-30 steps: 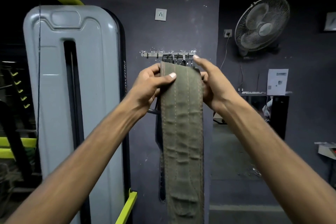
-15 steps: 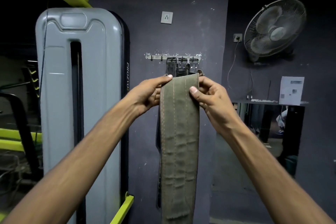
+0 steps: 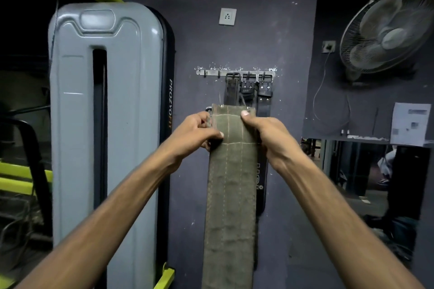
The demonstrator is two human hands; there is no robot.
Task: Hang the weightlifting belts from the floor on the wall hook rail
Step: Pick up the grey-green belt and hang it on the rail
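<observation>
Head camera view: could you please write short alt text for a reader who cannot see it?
Both hands, left and right, hold the top of an olive-green weightlifting belt upright below a wall hook rail. Three dark belts already hang on its right-hand hooks; two left hooks are free.

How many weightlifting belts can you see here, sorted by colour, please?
Dark belts hanging on the hook rail: 3
Olive-green belt held by left hand and right hand: 1
Total: 4
</observation>
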